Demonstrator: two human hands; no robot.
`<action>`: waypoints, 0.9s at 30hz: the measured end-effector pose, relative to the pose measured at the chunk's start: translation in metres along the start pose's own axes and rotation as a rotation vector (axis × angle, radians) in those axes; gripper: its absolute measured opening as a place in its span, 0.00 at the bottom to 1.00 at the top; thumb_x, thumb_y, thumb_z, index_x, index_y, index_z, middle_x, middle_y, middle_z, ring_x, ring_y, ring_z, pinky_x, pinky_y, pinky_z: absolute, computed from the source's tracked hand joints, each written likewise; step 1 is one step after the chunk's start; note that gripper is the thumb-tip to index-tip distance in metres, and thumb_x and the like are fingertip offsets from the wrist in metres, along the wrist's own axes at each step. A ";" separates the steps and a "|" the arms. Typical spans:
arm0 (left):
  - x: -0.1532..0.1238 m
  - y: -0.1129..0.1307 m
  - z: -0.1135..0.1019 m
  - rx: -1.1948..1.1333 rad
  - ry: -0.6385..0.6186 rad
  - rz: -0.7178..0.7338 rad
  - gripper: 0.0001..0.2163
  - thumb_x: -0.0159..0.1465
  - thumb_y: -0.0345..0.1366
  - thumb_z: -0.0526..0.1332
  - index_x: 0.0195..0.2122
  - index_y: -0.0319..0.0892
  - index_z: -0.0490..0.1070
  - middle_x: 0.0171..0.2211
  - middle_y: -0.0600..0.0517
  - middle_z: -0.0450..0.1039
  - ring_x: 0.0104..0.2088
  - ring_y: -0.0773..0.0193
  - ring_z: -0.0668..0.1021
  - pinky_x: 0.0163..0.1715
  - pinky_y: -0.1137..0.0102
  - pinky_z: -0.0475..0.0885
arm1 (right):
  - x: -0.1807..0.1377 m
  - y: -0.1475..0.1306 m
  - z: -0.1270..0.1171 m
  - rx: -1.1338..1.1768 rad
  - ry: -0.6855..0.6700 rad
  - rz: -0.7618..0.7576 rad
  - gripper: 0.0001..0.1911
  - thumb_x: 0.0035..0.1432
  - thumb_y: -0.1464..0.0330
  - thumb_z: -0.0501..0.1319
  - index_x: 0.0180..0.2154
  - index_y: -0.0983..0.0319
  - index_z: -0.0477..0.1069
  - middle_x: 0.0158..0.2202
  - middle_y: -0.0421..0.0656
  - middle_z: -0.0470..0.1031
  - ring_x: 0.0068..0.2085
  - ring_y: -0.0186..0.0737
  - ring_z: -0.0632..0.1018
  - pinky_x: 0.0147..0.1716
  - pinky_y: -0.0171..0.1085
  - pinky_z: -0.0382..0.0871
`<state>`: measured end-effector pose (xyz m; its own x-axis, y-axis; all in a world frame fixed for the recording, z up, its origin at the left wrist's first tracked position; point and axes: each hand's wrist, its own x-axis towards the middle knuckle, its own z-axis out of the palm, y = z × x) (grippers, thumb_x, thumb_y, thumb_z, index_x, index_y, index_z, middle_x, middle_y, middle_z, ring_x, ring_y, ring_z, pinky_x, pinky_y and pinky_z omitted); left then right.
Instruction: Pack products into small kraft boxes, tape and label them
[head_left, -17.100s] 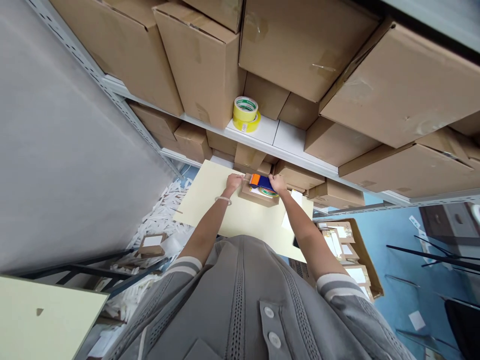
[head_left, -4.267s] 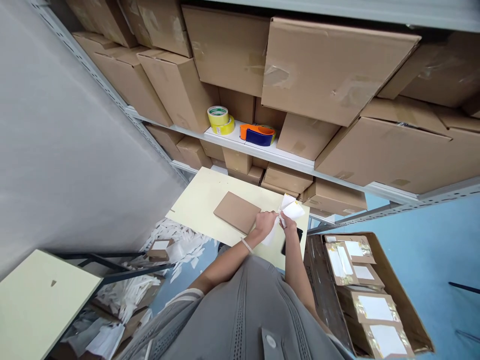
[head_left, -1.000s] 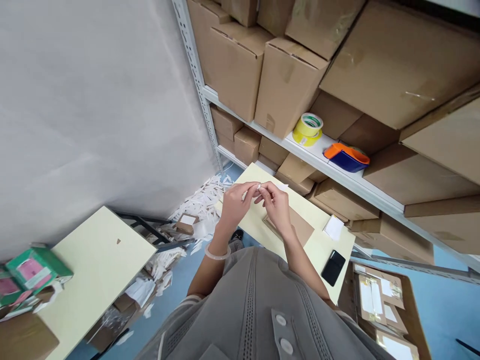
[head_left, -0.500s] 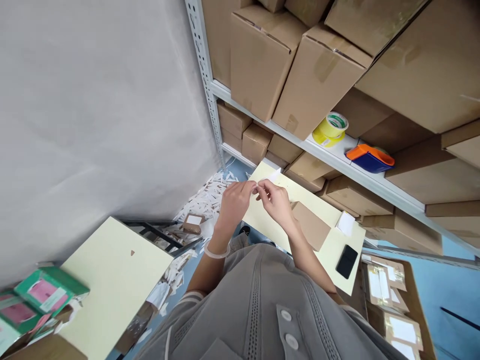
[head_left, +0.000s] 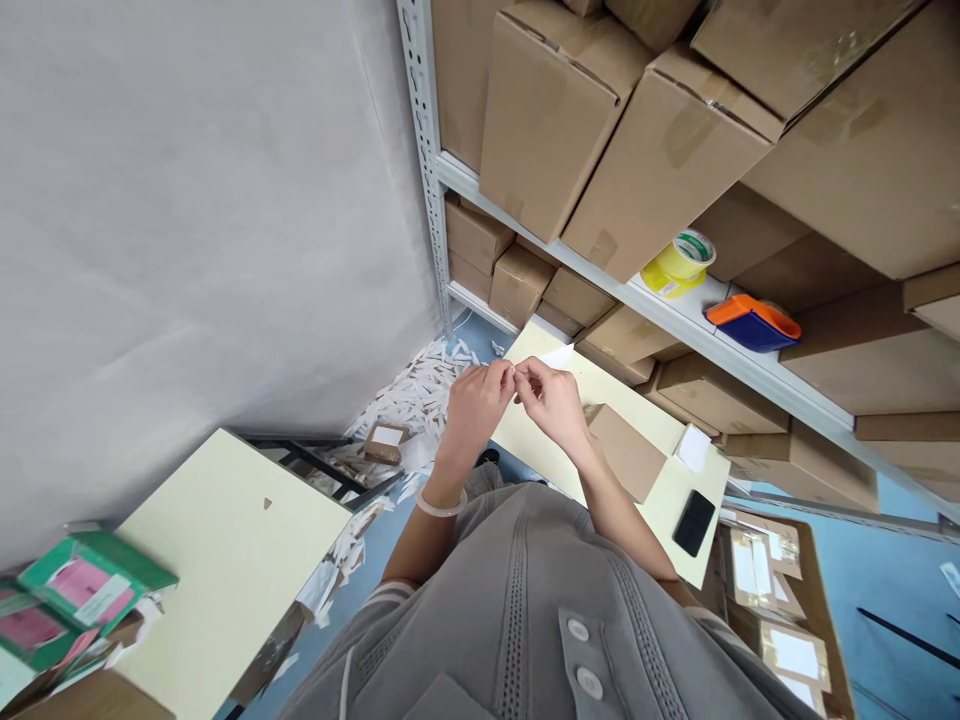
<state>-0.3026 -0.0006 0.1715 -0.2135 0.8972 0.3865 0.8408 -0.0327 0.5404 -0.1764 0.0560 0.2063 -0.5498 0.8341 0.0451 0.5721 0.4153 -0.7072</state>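
Head view. At centre frame the left hand (head_left: 474, 400) and the right hand (head_left: 553, 402) meet fingertip to fingertip, both pinched closed on a small white label (head_left: 556, 357) held in the air above the left end of the pale yellow table (head_left: 544, 455). The label's free corner shows just above the hands.

Judgement: the step looks like parting the label from its backing. It goes best with a pinch at the very edge, a slow pull, and the adhesive face kept off the fingers.

On the table, right of the hands, lie a flat brown package (head_left: 624, 452), a stack of white slips (head_left: 693, 449) and a black phone (head_left: 693, 523).

Upper right: metal shelving (head_left: 424, 160) carries cardboard cartons, yellow tape rolls (head_left: 679, 263) and an orange-blue tape dispenser (head_left: 752, 324).

White paper strips (head_left: 414, 392) litter the blue floor at centre left.

Lower left: a second table (head_left: 225, 560) bears green boxes (head_left: 90, 585).
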 end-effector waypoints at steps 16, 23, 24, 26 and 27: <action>-0.026 -0.083 -0.032 -0.071 0.283 -0.665 0.10 0.68 0.40 0.51 0.38 0.43 0.70 0.33 0.49 0.78 0.35 0.61 0.79 0.35 0.70 0.68 | 0.022 0.021 0.002 0.247 0.051 0.058 0.05 0.51 0.70 0.57 0.27 0.60 0.71 0.20 0.37 0.75 0.24 0.36 0.78 0.29 0.33 0.70; -0.056 -0.118 -0.052 0.134 0.411 -0.836 0.12 0.67 0.40 0.50 0.39 0.41 0.70 0.35 0.45 0.79 0.35 0.57 0.80 0.36 0.67 0.69 | 0.032 0.040 -0.002 0.185 0.150 0.117 0.05 0.50 0.68 0.57 0.26 0.59 0.71 0.19 0.37 0.75 0.23 0.38 0.78 0.30 0.33 0.71; -0.060 -0.121 -0.055 0.172 0.426 -0.866 0.12 0.67 0.40 0.50 0.39 0.40 0.70 0.34 0.45 0.79 0.34 0.57 0.79 0.36 0.67 0.69 | 0.034 0.043 -0.004 0.183 0.163 0.126 0.05 0.50 0.68 0.57 0.26 0.59 0.71 0.19 0.37 0.75 0.24 0.38 0.79 0.30 0.33 0.71; -0.067 -0.126 -0.061 0.230 0.444 -0.919 0.12 0.68 0.39 0.49 0.39 0.40 0.70 0.34 0.44 0.78 0.33 0.57 0.79 0.36 0.66 0.69 | 0.037 0.048 -0.006 0.180 0.176 0.134 0.05 0.51 0.68 0.57 0.26 0.60 0.70 0.20 0.38 0.76 0.24 0.38 0.79 0.29 0.33 0.71; -0.069 -0.127 -0.063 0.246 0.447 -0.936 0.12 0.68 0.39 0.49 0.39 0.40 0.70 0.33 0.44 0.78 0.33 0.56 0.79 0.35 0.66 0.69 | 0.039 0.049 -0.007 0.176 0.179 0.132 0.05 0.51 0.68 0.57 0.26 0.60 0.70 0.20 0.38 0.76 0.24 0.38 0.79 0.29 0.33 0.71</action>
<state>-0.4259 -0.0863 0.1234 -0.9479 0.2745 0.1616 0.3141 0.7212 0.6175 -0.1655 0.1113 0.1784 -0.3522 0.9342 0.0573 0.5085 0.2424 -0.8262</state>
